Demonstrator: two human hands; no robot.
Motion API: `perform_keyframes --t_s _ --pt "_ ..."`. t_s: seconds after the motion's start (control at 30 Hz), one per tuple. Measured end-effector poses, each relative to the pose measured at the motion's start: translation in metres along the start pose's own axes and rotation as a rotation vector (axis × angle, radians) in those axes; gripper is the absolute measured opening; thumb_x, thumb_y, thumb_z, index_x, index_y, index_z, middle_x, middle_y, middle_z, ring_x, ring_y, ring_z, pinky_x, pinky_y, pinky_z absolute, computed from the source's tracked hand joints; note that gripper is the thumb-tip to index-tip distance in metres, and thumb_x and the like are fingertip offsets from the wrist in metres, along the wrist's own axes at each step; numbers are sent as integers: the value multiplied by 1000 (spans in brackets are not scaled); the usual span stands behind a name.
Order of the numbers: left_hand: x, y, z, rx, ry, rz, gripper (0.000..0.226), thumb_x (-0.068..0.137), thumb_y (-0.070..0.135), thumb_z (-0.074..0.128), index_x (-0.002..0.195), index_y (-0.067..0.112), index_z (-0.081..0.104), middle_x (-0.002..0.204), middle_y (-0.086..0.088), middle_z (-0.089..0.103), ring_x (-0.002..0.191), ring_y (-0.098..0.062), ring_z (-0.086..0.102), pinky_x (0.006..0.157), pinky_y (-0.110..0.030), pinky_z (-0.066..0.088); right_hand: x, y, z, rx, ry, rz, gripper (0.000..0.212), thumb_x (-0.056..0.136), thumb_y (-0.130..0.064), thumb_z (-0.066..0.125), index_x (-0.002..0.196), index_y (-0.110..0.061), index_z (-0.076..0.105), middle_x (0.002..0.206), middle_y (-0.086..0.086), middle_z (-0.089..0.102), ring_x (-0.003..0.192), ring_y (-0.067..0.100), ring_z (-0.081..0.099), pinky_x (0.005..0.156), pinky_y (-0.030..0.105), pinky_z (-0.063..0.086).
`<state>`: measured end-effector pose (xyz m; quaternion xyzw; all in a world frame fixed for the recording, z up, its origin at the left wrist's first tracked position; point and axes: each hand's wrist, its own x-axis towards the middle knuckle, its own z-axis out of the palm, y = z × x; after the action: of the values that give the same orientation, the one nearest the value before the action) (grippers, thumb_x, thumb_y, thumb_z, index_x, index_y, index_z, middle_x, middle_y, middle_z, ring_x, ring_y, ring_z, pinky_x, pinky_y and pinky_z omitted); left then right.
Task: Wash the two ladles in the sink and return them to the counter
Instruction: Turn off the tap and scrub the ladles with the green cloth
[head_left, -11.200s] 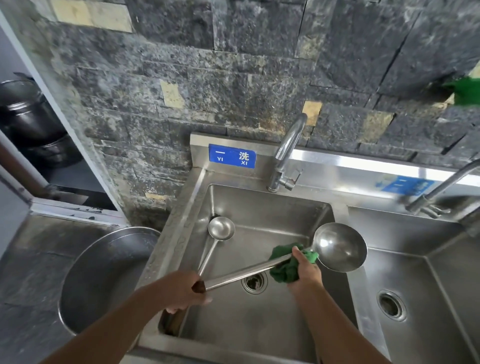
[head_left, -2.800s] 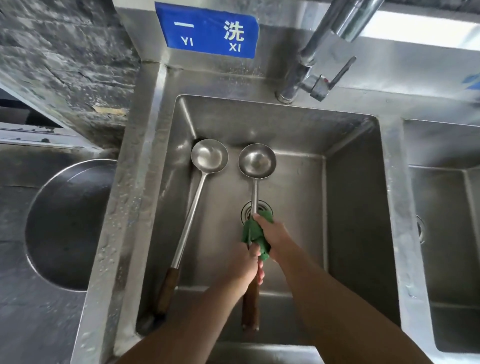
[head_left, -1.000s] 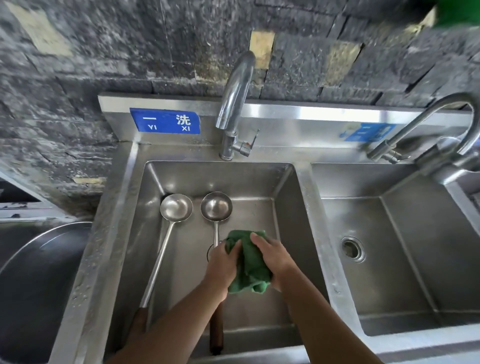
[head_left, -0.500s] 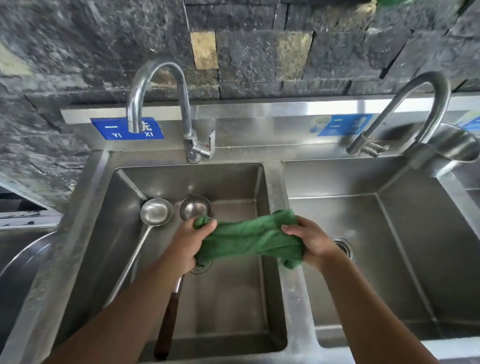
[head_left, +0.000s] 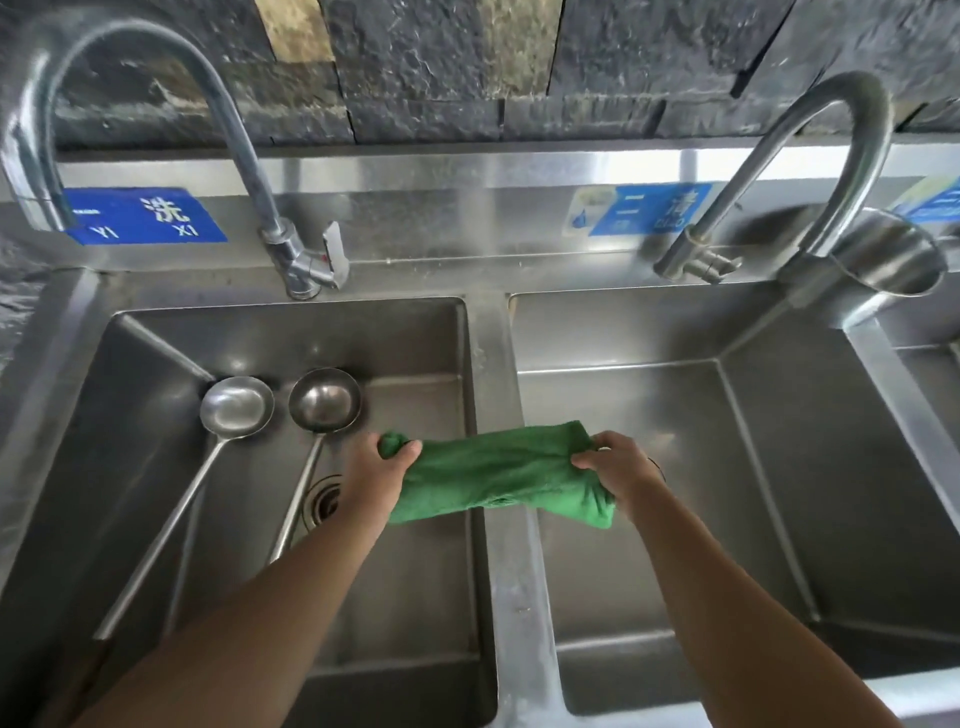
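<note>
Now the 2 ladles lie side by side in the left sink (head_left: 415, 338), cups up near the back wall, long handles pointing toward the person. No hand touches the left ladle (head_left: 236, 406) or the right ladle (head_left: 324, 400). The left grip (head_left: 376, 470) is closed round 1 end of the green cloth (head_left: 498, 478), and the right grip (head_left: 618, 470) pinches the other end. The cloth is stretched over the rim (head_left: 493, 374) between the 2 sinks. It looks like a wring. Dirty water could drip back on the ladles if the squeeze happens over them. The cloth could slip out of a wet grip and land on the drain (head_left: 322, 499). Wet ladles are slippery, so a quick grab could drop 1 before it gets to the table
</note>
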<state>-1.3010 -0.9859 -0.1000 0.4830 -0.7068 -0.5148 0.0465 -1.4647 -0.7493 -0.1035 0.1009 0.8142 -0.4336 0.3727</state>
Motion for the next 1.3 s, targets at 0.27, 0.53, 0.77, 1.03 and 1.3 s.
perform_keyframes --t_s 0.27,0.53,0.77,1.03,1.3 --pt "13 -38 29 111 -187 -143 49 76 25 79 117 13 54 107 -8 66 95 -27 66 86 -49 57 25 34 39 -52 -49 20 24 81 -17 78 103 -15 68 98 16 71 86 27 68 80 44 60" --pt "-24 6 50 0 -291 -109 16 93 24 65 104 13 62 106 -15 64 96 -30 64 89 -50 54 -7 10 39 -24 -32 -104 15 88 -16 63 95 -5 70 95 18 71 81 24 63 89 56 55" --pt "-46 5 62 109 -318 26 19 91 22 64 93 4 68 81 -11 70 75 -26 66 62 -30 46 -31 11 59 -98 -40 -156 29 85 -21 70 113 -17 65 106 5 74 89 22 71 82 41 60" --pt "-41 2 50 124 -347 28 16 88 16 61 87 3 70 81 -14 69 76 -32 66 69 -43 56 -45 0 68 -406 123 -218 28 87 -20 63 113 -10 63 110 9 70 102 28 64 84 32 50" --pt "-28 5 -61 9 -264 89 29 85 -1 44 75 15 66 75 -4 71 66 -21 69 50 -16 46 -91 -20 106 -775 333 -535 32 85 -10 58 116 -16 64 114 9 63 105 33 59 80 40 52"
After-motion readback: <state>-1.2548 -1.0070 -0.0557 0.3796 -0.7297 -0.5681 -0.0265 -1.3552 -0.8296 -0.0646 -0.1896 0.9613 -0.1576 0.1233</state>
